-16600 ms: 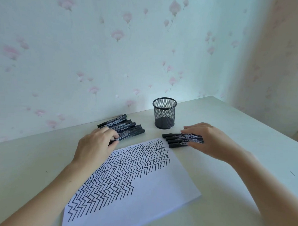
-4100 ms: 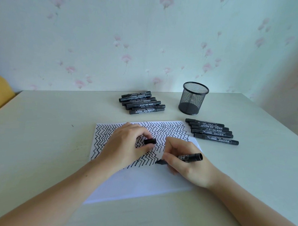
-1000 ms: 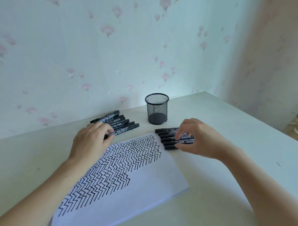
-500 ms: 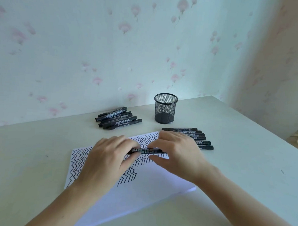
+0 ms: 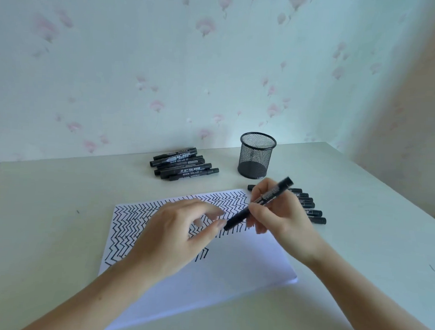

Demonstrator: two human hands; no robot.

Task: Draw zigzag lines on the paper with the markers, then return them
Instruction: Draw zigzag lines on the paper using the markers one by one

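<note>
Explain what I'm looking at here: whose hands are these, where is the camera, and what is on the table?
There is no machine: a person wears a camera on the head, looking down at their own two hands. The right hand grips a black marker, still capped, over the paper, which is partly filled with zigzag lines. The left hand hovers beside the cap end, fingers loosely curled, holding nothing. On the table lie two groups of markers, one behind the paper and one to its right, plus a mesh pen cup.

Seemingly "700" on marker (image 5: 186, 172)
</note>
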